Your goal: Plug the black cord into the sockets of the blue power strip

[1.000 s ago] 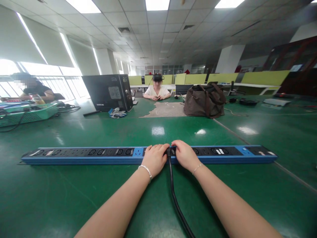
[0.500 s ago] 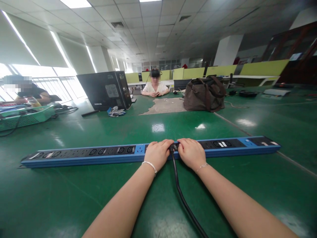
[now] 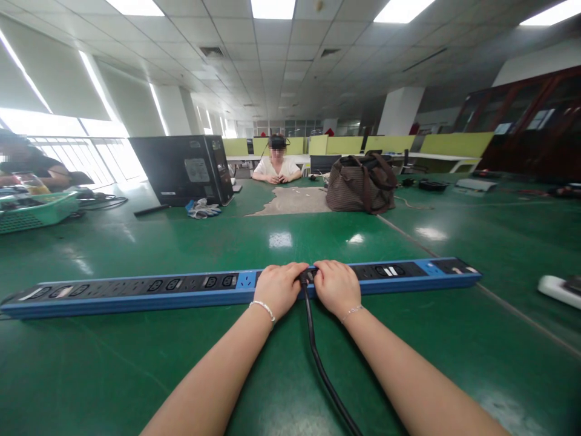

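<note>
A long blue power strip [image 3: 181,297] with black socket panels lies across the green table. My left hand [image 3: 280,289] is closed over its middle, fingertips at a black plug. Just right of the plug, my right hand [image 3: 336,287] is closed over the strip too, its fingers curled down onto the top. Between the hands a thick black cable [image 3: 316,357] runs from the plug toward me. The fingers hide most of the plug and the sockets under them.
On the green table [image 3: 218,242] stand a black computer case [image 3: 181,169], gloves [image 3: 202,209], a brown bag [image 3: 361,184] and a green basket [image 3: 39,212]. A white power strip [image 3: 560,292] lies at the right. One person [image 3: 276,166] sits opposite, another [image 3: 40,163] at far left.
The view has turned slightly right, so the whole scene sits further left and the white power strip has come into view. Both hands keep their places on the blue strip.
</note>
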Available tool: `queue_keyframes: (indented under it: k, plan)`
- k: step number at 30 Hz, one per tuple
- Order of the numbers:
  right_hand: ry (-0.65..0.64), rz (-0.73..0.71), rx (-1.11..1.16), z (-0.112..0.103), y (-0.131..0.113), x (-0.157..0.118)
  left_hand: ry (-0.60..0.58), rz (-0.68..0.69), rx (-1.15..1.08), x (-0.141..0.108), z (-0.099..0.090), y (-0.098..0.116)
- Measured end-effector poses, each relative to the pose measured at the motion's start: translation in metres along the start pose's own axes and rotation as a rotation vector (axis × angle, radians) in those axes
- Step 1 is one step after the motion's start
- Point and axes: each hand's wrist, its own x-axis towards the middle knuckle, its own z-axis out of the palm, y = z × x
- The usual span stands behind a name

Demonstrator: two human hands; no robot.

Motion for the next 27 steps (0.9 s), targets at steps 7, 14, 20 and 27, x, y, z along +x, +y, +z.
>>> queue_keyframes:
  k: [7,14,20,27]
  plan:
    - [0.022,0.059,-0.004,0.000,-0.006,-0.001,0.010,-0.037,0.026,-0.003,0.004,0.003]
    - [0.027,0.053,-0.007,0.001,-0.003,0.001,0.074,-0.043,0.017,-0.005,0.008,0.004]
    - [0.028,0.058,-0.008,0.003,-0.003,0.001,0.104,-0.053,-0.035,-0.007,0.015,0.004]
    - [0.044,0.077,0.018,0.004,-0.005,0.001,0.581,-0.290,-0.303,0.012,-0.037,0.015]
